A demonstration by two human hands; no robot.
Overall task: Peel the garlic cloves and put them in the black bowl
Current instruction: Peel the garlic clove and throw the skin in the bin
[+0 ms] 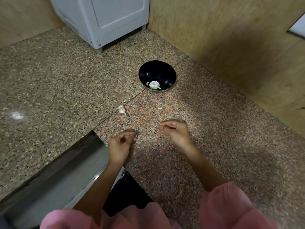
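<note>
On the desk (66, 80), the bowl (156, 71) stands near the wall with peeled cloves (154, 85) at its bottom. One unpeeled clove (121, 109) and a small scrap (159, 108) lie apart, between bowl and hands. The left hand (121, 142) hovers with fingertips drawn to the thumb (blur hides whether it pinches anything); the right hand (175, 131) hovers loosely curled, holding nothing.

Head-worn view, steeply down, near the countertop (206, 113)
</note>
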